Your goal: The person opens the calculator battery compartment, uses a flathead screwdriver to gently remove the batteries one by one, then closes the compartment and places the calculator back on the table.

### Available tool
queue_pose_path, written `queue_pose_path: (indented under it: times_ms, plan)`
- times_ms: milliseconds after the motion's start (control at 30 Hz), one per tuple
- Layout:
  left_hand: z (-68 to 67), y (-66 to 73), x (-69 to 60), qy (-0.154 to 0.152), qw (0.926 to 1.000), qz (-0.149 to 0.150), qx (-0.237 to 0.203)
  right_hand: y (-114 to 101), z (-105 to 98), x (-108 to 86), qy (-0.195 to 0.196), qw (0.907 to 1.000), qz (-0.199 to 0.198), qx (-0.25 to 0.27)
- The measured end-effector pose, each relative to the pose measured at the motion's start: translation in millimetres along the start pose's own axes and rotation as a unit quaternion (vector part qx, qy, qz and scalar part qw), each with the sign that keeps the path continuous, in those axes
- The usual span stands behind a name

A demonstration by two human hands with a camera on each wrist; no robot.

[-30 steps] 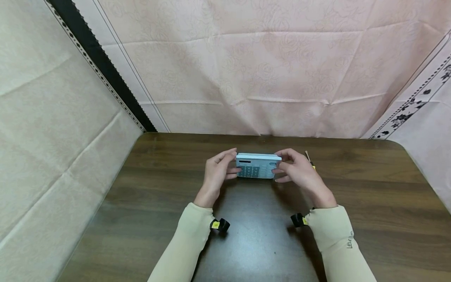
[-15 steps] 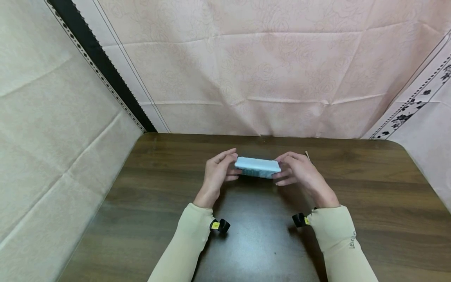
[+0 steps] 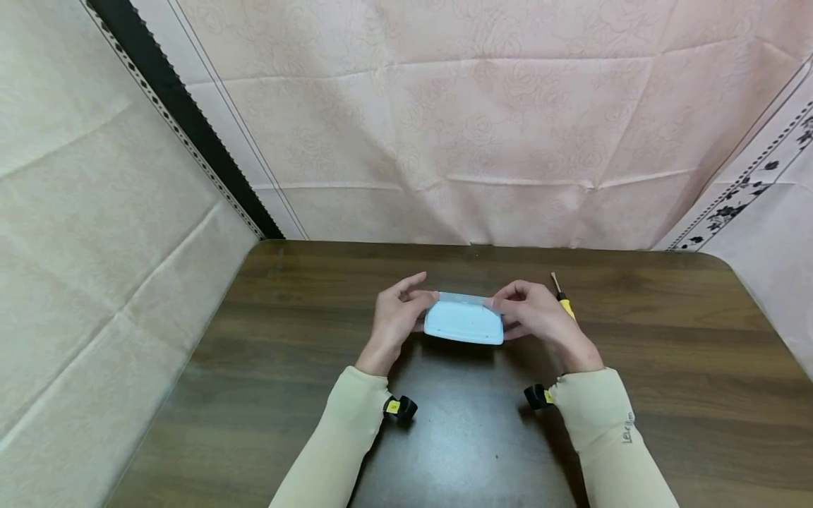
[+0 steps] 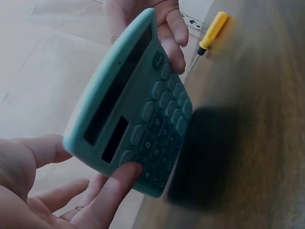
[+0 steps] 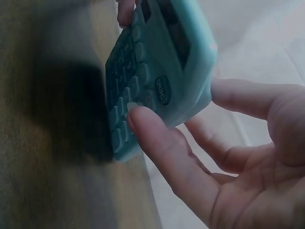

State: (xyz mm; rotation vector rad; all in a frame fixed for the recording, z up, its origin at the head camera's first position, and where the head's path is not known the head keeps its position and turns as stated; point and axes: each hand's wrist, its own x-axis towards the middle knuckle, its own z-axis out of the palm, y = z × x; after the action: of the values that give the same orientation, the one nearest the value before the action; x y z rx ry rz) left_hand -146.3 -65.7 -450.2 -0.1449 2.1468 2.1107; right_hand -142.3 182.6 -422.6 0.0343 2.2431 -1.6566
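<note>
A light blue calculator is held between both hands above the wooden table, its back turned up to the head camera. Keys and a dark display show on the calculator in the left wrist view. The left hand grips its left end, one digit lying over the lower keys. At the other end, the right hand pinches it, a fingertip on the key side near the ON/AC key in the right wrist view. A yellow-handled screwdriver lies on the table just beyond the right hand.
The brown wood-grain table has a straight back edge and rounded corners. Pale patterned cloth hangs behind it, and more cloth covers the left side. Each wrist wears a small black camera.
The calculator has tipped over, from its keys facing the head camera to its back facing it, and sits slightly nearer. Both hands stay at its ends, shifted a little; more of the screwdriver shows.
</note>
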Motion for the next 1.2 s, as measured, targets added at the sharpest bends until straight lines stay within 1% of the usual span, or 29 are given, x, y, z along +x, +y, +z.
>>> queue_pose_path:
  times_ms: [233,367,500,667,800,967,1200]
  plan:
    - [1.9,-6.9,3.5,-0.008,0.9999,-0.011,0.008,7,-2,5.9,-0.002,0.9999,0.012,-0.003]
    - [3.4,-10.0,5.0,-0.007,0.9996,-0.017,0.019,12,-1,9.7,-0.005,0.9996,0.025,-0.016]
    - [4.3,-12.1,6.7,-0.005,0.999,-0.033,0.029,16,-1,13.2,-0.008,0.9992,0.028,-0.028]
    - [4.7,-15.6,8.5,-0.011,0.9979,-0.053,0.034,19,-1,14.6,-0.013,0.999,0.027,-0.032]
    - [4.8,-18.0,9.8,-0.012,0.9971,-0.063,0.041,20,0,16.0,-0.015,0.9986,0.029,-0.04]
    - [4.4,-20.4,10.3,-0.01,0.9969,-0.06,0.05,21,4,19.0,-0.01,0.998,0.036,-0.05]
    - [4.3,-22.7,9.2,-0.013,0.9964,-0.055,0.064,22,7,20.6,0.007,0.9969,0.038,-0.069]
